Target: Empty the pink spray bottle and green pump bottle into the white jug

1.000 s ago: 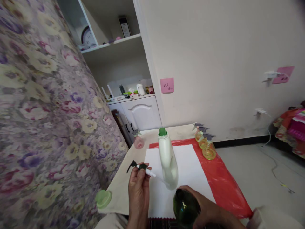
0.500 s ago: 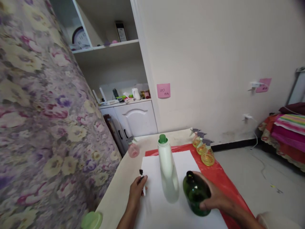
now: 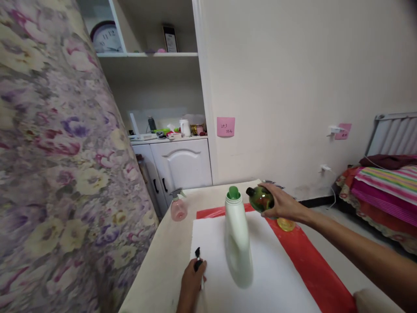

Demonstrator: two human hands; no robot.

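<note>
The right hand clasped a tilted green bottle, right of an upright jug. The left hand pinched a dispenser pump.

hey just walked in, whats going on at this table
A person's right hand holds a dark green bottle tipped sideways, its neck pointing toward the top of a pale green jug, with a gap showing between them. The jug stands upright on a white sheet. The left hand holds a black and white pump top. No liquid can be seen leaving the bottle.
</note>
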